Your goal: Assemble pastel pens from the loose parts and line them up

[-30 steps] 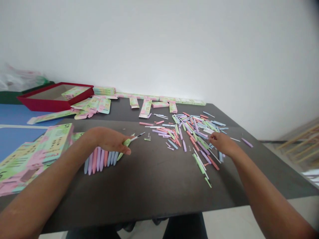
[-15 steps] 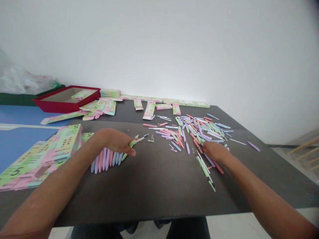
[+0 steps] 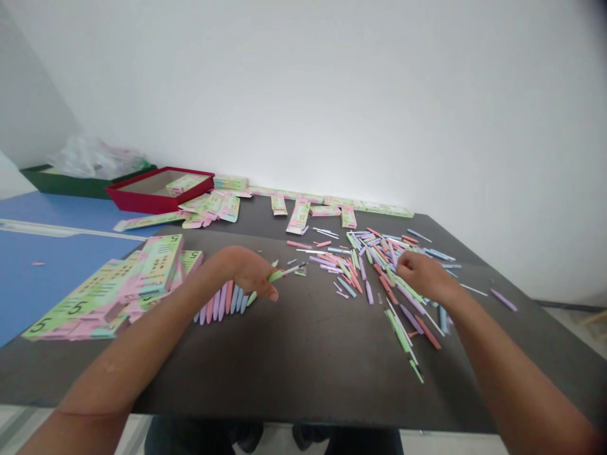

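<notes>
The long green paper stick (image 3: 277, 276) went into the left hand (image 3: 249, 273), and the fingers hid part of it. The left arm (image 3: 142, 354) hid the top ends of the row of pink, purple and blue paper sticks (image 3: 220, 306). (The bottom edge cut off that arm, and the right arm (image 3: 516, 379) too.) The small pale paper bits (image 3: 300, 272) were too tiny to tell, and the see-through plastic bag (image 3: 90, 158) was blurry.

Pastel paper strips (image 3: 379, 259), loosely scattered, overlapping
</notes>
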The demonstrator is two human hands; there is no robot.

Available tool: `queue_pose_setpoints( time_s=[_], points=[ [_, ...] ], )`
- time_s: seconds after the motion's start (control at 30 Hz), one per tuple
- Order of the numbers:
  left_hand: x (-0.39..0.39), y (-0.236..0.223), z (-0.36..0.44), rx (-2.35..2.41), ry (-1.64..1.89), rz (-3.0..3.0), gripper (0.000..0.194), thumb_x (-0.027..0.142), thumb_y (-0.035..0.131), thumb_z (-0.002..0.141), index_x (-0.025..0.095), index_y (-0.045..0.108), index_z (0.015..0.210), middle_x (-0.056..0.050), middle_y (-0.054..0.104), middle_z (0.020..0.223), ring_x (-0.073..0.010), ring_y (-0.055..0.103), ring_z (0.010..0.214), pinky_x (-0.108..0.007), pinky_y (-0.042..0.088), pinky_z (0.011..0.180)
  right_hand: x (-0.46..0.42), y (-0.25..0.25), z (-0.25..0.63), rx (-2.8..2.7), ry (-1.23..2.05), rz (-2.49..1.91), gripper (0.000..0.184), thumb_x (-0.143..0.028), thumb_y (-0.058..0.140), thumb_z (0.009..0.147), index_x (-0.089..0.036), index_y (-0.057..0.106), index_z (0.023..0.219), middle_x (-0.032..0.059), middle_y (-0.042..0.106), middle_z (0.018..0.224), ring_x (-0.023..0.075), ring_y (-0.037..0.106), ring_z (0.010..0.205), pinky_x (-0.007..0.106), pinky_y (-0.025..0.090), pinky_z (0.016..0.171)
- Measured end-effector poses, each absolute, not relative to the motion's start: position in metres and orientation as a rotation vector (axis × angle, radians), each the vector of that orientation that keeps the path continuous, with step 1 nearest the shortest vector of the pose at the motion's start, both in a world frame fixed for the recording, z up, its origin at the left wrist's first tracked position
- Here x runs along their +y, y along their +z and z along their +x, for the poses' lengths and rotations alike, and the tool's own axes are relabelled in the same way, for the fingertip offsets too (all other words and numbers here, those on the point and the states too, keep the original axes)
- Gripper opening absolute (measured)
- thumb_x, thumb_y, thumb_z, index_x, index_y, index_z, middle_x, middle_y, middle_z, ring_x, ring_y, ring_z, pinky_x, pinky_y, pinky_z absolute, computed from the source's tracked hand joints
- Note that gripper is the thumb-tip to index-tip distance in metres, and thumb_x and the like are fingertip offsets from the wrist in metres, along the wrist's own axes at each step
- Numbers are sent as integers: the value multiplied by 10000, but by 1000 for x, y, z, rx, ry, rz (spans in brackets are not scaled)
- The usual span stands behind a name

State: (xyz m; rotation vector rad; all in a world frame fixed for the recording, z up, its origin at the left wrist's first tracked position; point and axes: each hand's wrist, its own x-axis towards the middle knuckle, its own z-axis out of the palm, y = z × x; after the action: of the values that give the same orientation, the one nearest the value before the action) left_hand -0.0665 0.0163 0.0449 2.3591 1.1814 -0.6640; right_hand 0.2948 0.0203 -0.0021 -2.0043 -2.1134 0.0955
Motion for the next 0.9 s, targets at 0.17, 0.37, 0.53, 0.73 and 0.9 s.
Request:
queue_pose_setpoints(
  time_s=[0.17, 0.37, 0.53, 0.73, 0.9],
  points=[
    [12, 52, -56, 1152, -768, 2234, 462, 422, 482, 824, 136, 612, 1164, -93, 689, 811, -187, 578, 651, -255, 415, 557, -27, 0, 191, -1651, 497, -1247, 91, -243, 502, 789, -202, 465, 718, -64, 390, 522, 87, 344, 458, 221, 255, 461],
    [7, 53, -55, 1142, -744, 2248, 425, 411, 515, 821, 183, 613, 1166, -101, 694, 967, -199, 595, 713, -269, 431, 608, -46, -15, 119, -1203, 979, -730, 75, -255, 521, 817, -209, 479, 776, -64, 454, 558, 91, 405, 494, 216, 311, 490],
    [4, 53, -50, 1156, -761, 2287, 467, 410, 525, 827, 160, 559, 1220, -110, 697, 947, -212, 608, 728, -273, 427, 598, -41, -18, 106, -1034, 1064, -618, 61, -233, 536, 796, -203, 495, 761, -52, 502, 621, 96, 478, 574, 239, 379, 585],
    [2, 54, -47, 1189, -792, 2270, 337, 400, 531, 826, 150, 649, 1017, -83, 698, 861, -173, 589, 636, -242, 409, 528, -44, -18, 100, -967, 1159, -600, 91, -249, 549, 784, -209, 470, 762, -60, 480, 638, 97, 499, 585, 250, 402, 602],
    [3, 53, -47, 1162, -785, 2254, 342, 397, 530, 825, 137, 647, 1014, -67, 684, 787, -155, 565, 587, -232, 401, 501, -45, -15, 99, -919, 1173, -577, 97, -237, 553, 779, -209, 465, 748, -66, 459, 637, 90, 499, 583, 241, 398, 593]
  ],
)
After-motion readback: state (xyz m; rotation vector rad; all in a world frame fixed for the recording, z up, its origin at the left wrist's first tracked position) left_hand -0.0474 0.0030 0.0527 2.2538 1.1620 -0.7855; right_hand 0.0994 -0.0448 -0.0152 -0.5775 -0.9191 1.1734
